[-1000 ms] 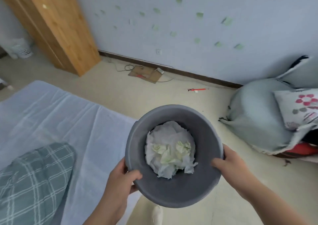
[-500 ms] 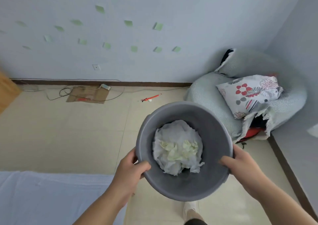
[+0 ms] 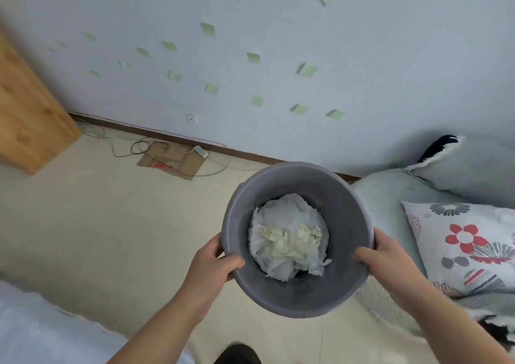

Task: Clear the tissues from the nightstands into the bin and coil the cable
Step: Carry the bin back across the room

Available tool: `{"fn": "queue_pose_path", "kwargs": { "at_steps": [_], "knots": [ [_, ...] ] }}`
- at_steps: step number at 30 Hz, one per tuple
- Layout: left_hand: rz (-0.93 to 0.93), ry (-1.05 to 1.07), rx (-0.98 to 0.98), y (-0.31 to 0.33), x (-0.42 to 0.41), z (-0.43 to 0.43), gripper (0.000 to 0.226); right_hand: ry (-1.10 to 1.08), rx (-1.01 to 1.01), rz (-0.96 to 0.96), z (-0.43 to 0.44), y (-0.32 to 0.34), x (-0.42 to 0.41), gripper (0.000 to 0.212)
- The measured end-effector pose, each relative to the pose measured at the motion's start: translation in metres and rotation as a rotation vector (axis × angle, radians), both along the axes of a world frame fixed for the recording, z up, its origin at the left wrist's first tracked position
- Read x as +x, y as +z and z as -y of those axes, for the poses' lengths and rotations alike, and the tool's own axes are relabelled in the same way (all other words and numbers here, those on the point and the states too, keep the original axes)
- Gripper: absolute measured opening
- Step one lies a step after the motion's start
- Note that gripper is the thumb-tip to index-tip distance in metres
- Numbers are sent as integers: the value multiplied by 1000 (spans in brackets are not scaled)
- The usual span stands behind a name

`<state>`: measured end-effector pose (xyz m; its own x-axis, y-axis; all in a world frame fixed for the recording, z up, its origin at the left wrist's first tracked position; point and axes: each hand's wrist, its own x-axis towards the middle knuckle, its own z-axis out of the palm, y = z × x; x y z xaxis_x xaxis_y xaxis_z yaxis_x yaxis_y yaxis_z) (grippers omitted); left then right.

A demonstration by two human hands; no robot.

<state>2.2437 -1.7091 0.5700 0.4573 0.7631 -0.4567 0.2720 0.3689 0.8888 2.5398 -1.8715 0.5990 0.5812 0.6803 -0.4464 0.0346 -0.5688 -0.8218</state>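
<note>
Floor (image 3: 111, 224) below both grips, bed corner (image 3: 33, 330) under left forearm. Grey bin (image 3: 301, 294) held off floor, tilted toward camera. Left hand (image 3: 214, 263) grip clamped on near-left rim, thumb inside; right hand (image 3: 390, 260) grip clamped on right rim. Crumpled tissues (image 3: 287, 235) between grips, at bin bottom. Cable (image 3: 133, 149) well beyond left grip, by wall, uncoiled. Risk, judged: further tilt spills light tissues; nightstands not in view.

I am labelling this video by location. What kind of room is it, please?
Most likely a bedroom in a home. A sheeted mattress corner shows at lower left, a pile of bedding with a floral pillow lies against the wall, and a wooden cabinet stands on the left.
</note>
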Motion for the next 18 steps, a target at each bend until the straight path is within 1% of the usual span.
{"fn": "queue_pose_path", "kwargs": {
  "at_steps": [5,9,13,18],
  "knots": [
    [13,153,4,-19,1,-104,44,150,-30,9,-147,-15,19,44],
    [12,254,-36,-41,-2,-197,45,230,-69,-8,-274,-38,17,39],
    [6,336,-49,-30,-15,-298,46,301,-84,-25,-397,-35,13,39],
    [21,422,3,-9,-22,-417,47,423,-24,-64,-538,-17,20,39]
  ]
}}
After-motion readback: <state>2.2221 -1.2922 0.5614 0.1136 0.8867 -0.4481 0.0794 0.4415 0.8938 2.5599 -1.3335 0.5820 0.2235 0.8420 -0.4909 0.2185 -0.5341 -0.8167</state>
